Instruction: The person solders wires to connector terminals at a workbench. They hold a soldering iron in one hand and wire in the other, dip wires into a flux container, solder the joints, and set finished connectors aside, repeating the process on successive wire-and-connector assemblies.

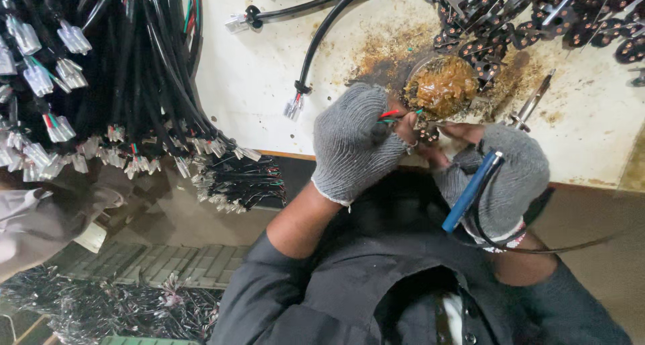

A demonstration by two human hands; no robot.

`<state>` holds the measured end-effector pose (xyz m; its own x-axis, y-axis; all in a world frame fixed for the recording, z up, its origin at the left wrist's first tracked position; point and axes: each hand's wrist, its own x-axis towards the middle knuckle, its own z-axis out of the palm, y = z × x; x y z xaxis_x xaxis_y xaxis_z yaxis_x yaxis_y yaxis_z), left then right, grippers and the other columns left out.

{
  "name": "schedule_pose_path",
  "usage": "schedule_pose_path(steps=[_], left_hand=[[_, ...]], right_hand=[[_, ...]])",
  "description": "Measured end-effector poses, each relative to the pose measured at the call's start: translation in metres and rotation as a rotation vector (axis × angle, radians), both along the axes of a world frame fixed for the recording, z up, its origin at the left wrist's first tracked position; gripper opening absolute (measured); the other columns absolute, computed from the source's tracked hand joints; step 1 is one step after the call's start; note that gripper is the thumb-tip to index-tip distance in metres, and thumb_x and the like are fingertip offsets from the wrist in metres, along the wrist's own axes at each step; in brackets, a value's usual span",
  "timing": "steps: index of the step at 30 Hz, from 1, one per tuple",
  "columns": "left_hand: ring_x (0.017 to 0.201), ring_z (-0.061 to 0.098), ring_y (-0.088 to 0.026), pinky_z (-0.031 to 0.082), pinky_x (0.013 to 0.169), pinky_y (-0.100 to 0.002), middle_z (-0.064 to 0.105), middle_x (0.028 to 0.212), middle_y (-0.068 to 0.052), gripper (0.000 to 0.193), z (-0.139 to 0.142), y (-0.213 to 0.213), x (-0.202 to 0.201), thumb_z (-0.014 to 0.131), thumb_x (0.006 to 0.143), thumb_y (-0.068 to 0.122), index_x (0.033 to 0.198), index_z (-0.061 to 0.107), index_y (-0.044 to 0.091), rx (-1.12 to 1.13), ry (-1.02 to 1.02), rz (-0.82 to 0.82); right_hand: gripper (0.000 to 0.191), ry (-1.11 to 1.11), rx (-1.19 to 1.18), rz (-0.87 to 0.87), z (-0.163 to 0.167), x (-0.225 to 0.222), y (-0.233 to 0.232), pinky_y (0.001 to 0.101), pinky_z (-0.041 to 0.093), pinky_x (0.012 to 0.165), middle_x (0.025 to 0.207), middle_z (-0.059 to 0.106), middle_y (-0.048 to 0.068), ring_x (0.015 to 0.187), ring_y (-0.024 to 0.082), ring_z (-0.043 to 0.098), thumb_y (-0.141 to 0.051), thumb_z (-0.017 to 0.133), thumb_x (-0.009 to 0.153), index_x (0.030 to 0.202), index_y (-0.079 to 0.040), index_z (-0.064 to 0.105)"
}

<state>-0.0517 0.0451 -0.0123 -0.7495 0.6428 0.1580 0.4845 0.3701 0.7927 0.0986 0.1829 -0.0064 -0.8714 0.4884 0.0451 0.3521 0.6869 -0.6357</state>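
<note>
My left hand, in a grey knit glove, pinches thin red and green wires at the table's front edge. My right hand, also gloved, grips a blue-handled soldering iron with a black cord trailing right; its bare fingertips meet the left hand at a small black part. Just beyond the fingers sits a round tin of brown flux paste.
A thick bundle of black cables with white connectors hangs over the table's left side. A pile of small black parts lies at the back right. Metal tweezers rest right of the tin. The white tabletop is stained brown.
</note>
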Motion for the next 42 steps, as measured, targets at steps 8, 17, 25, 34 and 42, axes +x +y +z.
schedule_pose_path(steps=[8, 17, 25, 34, 42], left_hand=[[0.075, 0.063, -0.028, 0.048, 0.066, -0.041, 0.059, 0.080, -0.005, 0.018, 0.007, -0.029, 0.007, 0.083, 0.085, 0.024, 0.092, 0.068, 0.016, 0.034, -0.123, -0.217], [0.076, 0.064, -0.030, 0.048, 0.063, -0.043, 0.060, 0.085, -0.005, 0.034, -0.008, -0.026, 0.017, 0.084, 0.072, 0.030, 0.098, 0.065, 0.017, -0.107, 0.044, -0.309], [0.075, 0.063, -0.031, 0.048, 0.063, -0.043, 0.059, 0.085, -0.006, 0.035, -0.005, -0.026, 0.016, 0.083, 0.069, 0.030, 0.096, 0.065, 0.016, -0.117, 0.036, -0.314], [0.074, 0.061, -0.030, 0.046, 0.062, -0.045, 0.054, 0.081, -0.006, 0.025, -0.001, -0.019, 0.018, 0.081, 0.078, 0.027, 0.088, 0.060, 0.016, -0.190, 0.087, -0.279], [0.076, 0.062, -0.031, 0.047, 0.063, -0.045, 0.056, 0.084, -0.006, 0.028, -0.001, -0.020, 0.017, 0.079, 0.072, 0.027, 0.090, 0.060, 0.017, -0.203, 0.043, -0.301]], right_hand=[[0.027, 0.181, 0.052, 0.080, 0.006, -0.006, -0.002, 0.0369, 0.050, 0.075, 0.096, 0.075, 0.010, 0.081, 0.028, 0.071, -0.013, 0.091, 0.085, 0.105, -0.007, 0.073], [0.041, 0.026, -0.236, 0.069, 0.017, 0.031, 0.007, 0.0307, 0.048, 0.072, 0.088, 0.071, 0.003, 0.075, 0.021, 0.064, -0.048, 0.071, 0.092, 0.106, -0.009, 0.076], [0.061, 0.209, 0.081, 0.194, -0.039, 0.073, 0.017, 0.0410, 0.049, 0.072, 0.089, 0.066, 0.009, 0.081, 0.029, 0.063, -0.063, 0.066, 0.080, 0.103, -0.008, 0.078], [0.019, 0.306, 0.134, 0.461, -0.050, 0.068, 0.028, 0.0443, 0.048, 0.061, 0.071, 0.065, 0.005, 0.067, 0.028, 0.065, -0.029, 0.080, 0.077, 0.089, -0.014, 0.080], [0.023, 0.114, 0.146, 0.495, -0.040, 0.062, 0.028, 0.0461, 0.046, 0.057, 0.070, 0.069, 0.003, 0.061, 0.029, 0.063, -0.036, 0.075, 0.072, 0.086, -0.019, 0.079]])
